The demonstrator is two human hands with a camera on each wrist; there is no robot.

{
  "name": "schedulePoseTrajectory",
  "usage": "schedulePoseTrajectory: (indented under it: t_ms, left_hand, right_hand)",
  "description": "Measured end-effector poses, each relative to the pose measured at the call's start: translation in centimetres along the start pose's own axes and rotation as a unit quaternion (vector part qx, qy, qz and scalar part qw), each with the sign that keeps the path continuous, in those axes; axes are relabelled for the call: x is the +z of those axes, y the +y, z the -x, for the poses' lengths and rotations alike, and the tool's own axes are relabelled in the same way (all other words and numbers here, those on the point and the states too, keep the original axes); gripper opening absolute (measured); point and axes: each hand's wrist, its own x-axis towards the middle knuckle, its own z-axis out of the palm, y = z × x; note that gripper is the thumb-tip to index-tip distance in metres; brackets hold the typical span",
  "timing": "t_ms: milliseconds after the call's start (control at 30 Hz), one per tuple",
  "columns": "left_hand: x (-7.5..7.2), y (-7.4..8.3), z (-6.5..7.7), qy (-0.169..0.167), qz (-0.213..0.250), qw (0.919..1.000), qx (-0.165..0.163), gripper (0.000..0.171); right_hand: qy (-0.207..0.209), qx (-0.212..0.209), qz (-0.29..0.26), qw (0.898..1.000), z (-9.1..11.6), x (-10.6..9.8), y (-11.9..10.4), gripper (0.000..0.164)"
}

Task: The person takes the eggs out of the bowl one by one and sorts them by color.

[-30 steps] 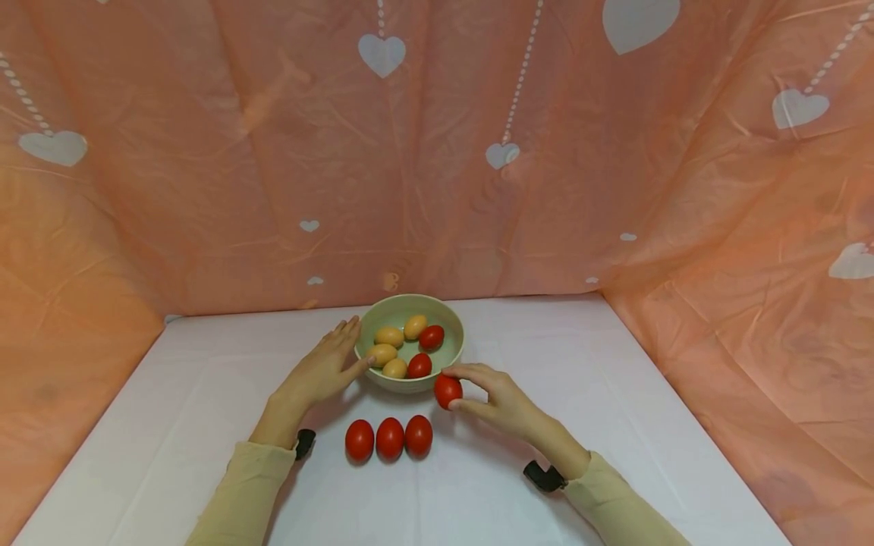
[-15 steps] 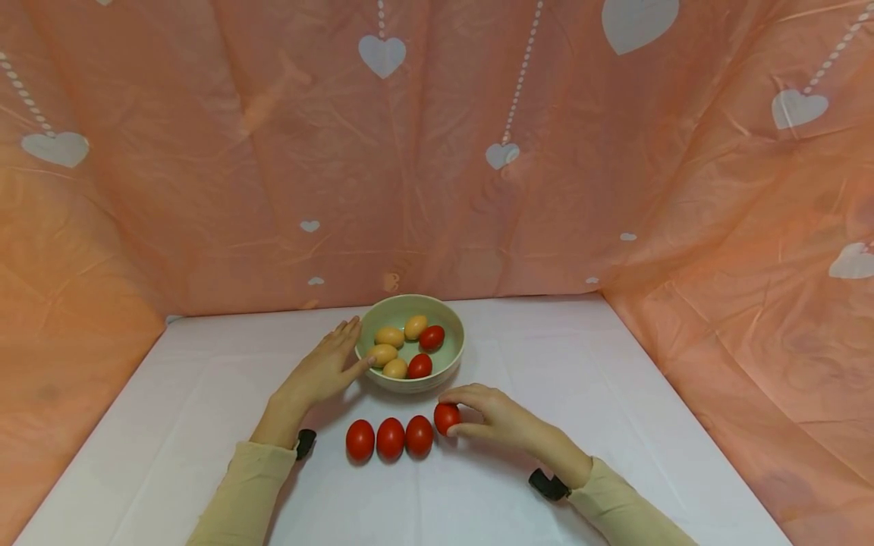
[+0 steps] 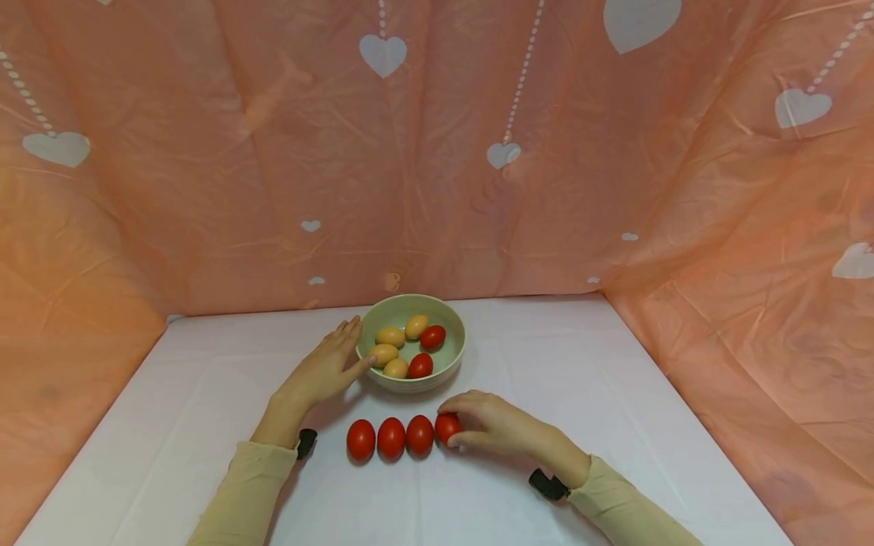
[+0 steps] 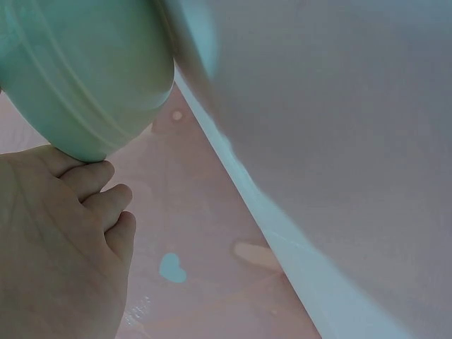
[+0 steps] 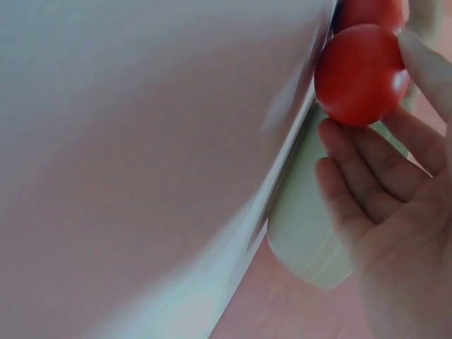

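In the head view a white-covered table point(image 3: 567, 364) meets heart-printed orange drapes point(image 3: 437, 189), the left hand point(image 3: 322, 371) laying straightish fingers against a green bowl point(image 3: 410, 386); the left wrist view shows that contact, the right wrist view the right hand point(image 5: 402, 176) pinching a red egg point(image 5: 361, 74) beside the white surface.

A creased peach-orange curtain point(image 3: 273, 182) fills the upper half of the head frame and runs down both side edges. Printed on it are a large pale heart point(image 3: 642, 23) cut by the top edge, right of centre, and a smaller heart point(image 3: 56, 149) at upper left. A white tablecloth point(image 3: 560, 349) with faint creases spreads across the lower half.
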Motion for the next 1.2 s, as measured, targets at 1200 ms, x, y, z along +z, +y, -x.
schedulePoseTrajectory:
  t_ms: [1200]
  left_hand:
    - [-0.05,0.11,0.14,0.008,-0.004,0.9999,0.004,0.084]
  right_hand:
    - [0.017,0.012,0.003,1.0,0.35,-0.78,-0.36,0.05]
